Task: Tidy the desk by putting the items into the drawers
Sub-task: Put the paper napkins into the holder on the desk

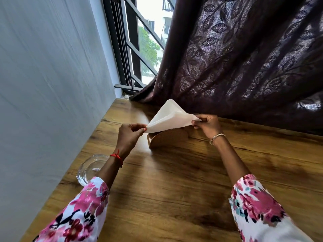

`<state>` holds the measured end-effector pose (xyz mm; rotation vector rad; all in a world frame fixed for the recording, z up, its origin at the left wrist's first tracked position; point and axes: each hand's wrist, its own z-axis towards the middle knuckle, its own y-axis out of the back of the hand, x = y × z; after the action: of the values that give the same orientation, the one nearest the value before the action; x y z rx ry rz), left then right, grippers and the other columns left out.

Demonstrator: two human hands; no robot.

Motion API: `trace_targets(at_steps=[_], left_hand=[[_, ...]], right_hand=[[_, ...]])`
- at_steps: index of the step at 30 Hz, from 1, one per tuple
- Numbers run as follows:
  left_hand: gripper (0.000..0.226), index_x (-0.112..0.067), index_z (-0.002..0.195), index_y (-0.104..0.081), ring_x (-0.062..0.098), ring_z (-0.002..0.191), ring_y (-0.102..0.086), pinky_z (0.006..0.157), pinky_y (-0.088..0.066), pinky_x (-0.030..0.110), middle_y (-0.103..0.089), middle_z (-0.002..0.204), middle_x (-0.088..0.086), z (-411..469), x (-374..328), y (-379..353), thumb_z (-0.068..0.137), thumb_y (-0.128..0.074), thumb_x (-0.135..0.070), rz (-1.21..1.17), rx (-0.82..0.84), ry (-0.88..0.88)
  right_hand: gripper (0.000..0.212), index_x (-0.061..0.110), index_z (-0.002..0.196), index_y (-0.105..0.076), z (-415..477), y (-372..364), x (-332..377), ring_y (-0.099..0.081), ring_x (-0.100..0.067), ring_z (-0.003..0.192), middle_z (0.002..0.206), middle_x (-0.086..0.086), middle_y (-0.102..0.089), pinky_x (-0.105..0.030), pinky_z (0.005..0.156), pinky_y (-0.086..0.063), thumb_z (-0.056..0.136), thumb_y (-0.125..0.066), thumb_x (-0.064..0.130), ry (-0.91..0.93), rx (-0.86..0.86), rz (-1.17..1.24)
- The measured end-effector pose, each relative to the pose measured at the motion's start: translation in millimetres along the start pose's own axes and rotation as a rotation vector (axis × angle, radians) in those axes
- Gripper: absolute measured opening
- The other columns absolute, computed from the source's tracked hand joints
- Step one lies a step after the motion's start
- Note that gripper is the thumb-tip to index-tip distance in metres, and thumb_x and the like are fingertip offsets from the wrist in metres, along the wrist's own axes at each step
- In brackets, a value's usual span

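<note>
A stack of white paper napkins (pixel 170 117), folded into a triangle, hangs just above a wooden napkin holder (pixel 170 138) on the wooden desk (pixel 174 189). My left hand (pixel 129 135) pinches the napkins' left corner between thumb and fingers. My right hand (pixel 208 124) pinches their right corner. The lower edge of the napkins sits at the holder's top; whether it is inside the slot is hidden. No drawer is in view.
A clear glass bowl (pixel 89 169) stands at the desk's left edge, partly behind my left forearm. A grey wall runs along the left. A dark patterned curtain (pixel 244 58) hangs over the desk's far edge, with a barred window (pixel 138 49) beside it.
</note>
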<state>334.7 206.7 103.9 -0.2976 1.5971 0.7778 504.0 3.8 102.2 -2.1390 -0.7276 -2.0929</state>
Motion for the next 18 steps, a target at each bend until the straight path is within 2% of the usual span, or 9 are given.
trace_targets(at_steps=[3,5,7,9,11,12,14,15,18], left_hand=[[0.018,-0.005,0.096,-0.072,-0.004,0.069,-0.063,0.077,-0.053,0.021,-0.071,0.086,0.004,-2,9,-4,0.079,-0.067,-0.001,0.019,-0.024,0.029],[0.017,-0.005,0.095,-0.072,0.003,0.075,-0.063,0.080,-0.051,0.023,-0.071,0.087,0.004,-4,16,-5,0.079,-0.068,-0.002,0.046,-0.022,0.053],[0.017,-0.006,0.094,-0.073,0.003,0.077,-0.063,0.080,-0.050,0.018,-0.071,0.087,0.004,-6,24,-7,0.078,-0.068,-0.003,0.072,-0.011,0.062],[0.015,-0.006,0.092,-0.073,-0.005,0.073,-0.060,0.071,-0.045,0.004,-0.071,0.086,0.004,-7,31,-9,0.078,-0.068,-0.003,0.107,-0.008,0.064],[0.015,-0.004,0.092,-0.073,-0.010,0.068,-0.058,0.064,-0.042,-0.002,-0.071,0.086,0.006,-7,36,-12,0.078,-0.068,-0.001,0.139,-0.002,0.075],[0.015,-0.003,0.092,-0.073,-0.006,0.070,-0.060,0.064,-0.042,-0.002,-0.071,0.087,0.007,-7,38,-12,0.078,-0.067,0.000,0.147,0.003,0.084],[0.016,-0.004,0.093,-0.073,0.006,0.076,-0.063,0.067,-0.046,0.004,-0.071,0.089,0.010,-6,41,-13,0.078,-0.067,0.001,0.147,0.012,0.100],[0.017,-0.004,0.093,-0.072,0.007,0.076,-0.063,0.067,-0.047,0.005,-0.072,0.089,0.010,-6,42,-12,0.078,-0.067,0.000,0.151,0.017,0.103],[0.023,-0.004,0.099,-0.071,-0.007,0.064,-0.061,0.062,-0.046,0.000,-0.071,0.092,0.010,-5,43,-11,0.076,-0.069,0.000,0.158,0.036,0.097]], right_hand=[[0.028,-0.012,0.105,-0.063,2,-4,-9,-0.053,0.013,0.047,0.084,-0.004,-0.064,-0.002,0.052,-0.043,0.077,-0.063,-0.011,0.017,0.003,-0.084],[0.025,-0.009,0.101,-0.066,1,-6,-16,-0.051,0.018,0.048,0.092,-0.008,-0.065,0.001,0.056,-0.040,0.076,-0.064,-0.009,0.034,-0.004,-0.139],[0.022,-0.006,0.098,-0.068,2,-9,-22,-0.050,0.021,0.050,0.094,-0.008,-0.066,0.003,0.056,-0.038,0.076,-0.064,-0.007,0.038,-0.010,-0.209],[0.018,-0.003,0.094,-0.071,1,-11,-26,-0.054,0.016,0.059,0.094,-0.011,-0.069,0.001,0.055,-0.036,0.077,-0.063,-0.005,0.045,0.003,-0.298],[0.016,-0.003,0.091,-0.072,0,-14,-29,-0.058,-0.003,0.077,0.093,-0.016,-0.071,-0.001,0.054,-0.035,0.078,-0.062,-0.005,0.061,0.034,-0.372],[0.016,-0.003,0.092,-0.071,0,-16,-30,-0.056,-0.009,0.079,0.094,-0.017,-0.071,-0.004,0.053,-0.035,0.079,-0.062,-0.004,0.059,0.046,-0.392],[0.017,-0.003,0.094,-0.071,0,-17,-30,-0.055,-0.011,0.081,0.095,-0.019,-0.071,-0.012,0.053,-0.035,0.080,-0.062,-0.002,0.049,0.061,-0.414],[0.018,-0.002,0.096,-0.070,0,-18,-30,-0.055,-0.011,0.083,0.097,-0.018,-0.071,-0.013,0.053,-0.036,0.080,-0.062,-0.002,0.052,0.065,-0.424],[0.030,-0.003,0.108,-0.066,0,-18,-28,-0.058,-0.013,0.095,0.109,-0.016,-0.067,-0.002,0.056,-0.038,0.078,-0.062,-0.007,0.047,0.071,-0.414]])
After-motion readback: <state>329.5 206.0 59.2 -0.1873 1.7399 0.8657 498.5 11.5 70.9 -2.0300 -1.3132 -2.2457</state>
